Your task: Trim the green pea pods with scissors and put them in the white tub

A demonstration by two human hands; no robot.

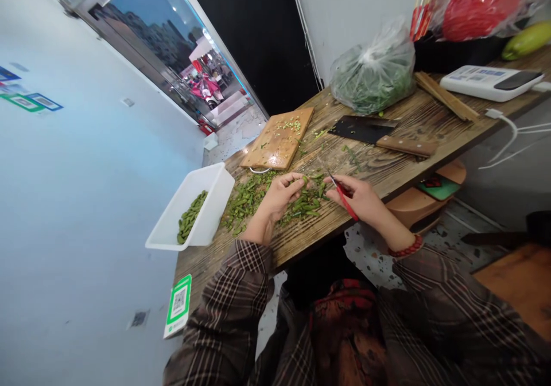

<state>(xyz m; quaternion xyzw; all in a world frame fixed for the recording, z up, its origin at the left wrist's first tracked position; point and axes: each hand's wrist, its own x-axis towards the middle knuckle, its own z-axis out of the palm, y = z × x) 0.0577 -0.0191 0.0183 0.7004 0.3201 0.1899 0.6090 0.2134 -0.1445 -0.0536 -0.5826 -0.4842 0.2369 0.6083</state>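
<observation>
Green bean pods, seemingly edamame [247,199], lie spread over the wooden table beneath and around both hands. My left hand [284,194] is closed in a pinch on a single edamame pod [305,180], held over the pile. To its right, my right hand [355,194] grips a pair of scissors with red handles [345,201]; the blades point up and left, a short way from the pod. How far the blades are parted is too small to tell. A white plastic bin [217,214] at the left holds more pods.
A cutting board [275,139] with green bits lies behind the pile. Right of it are a cleaver [365,131], a tied bag of greens [372,79], a wooden piece [445,96] and a white device [491,82]. A QR-code sign [178,303] stands near the table's left end.
</observation>
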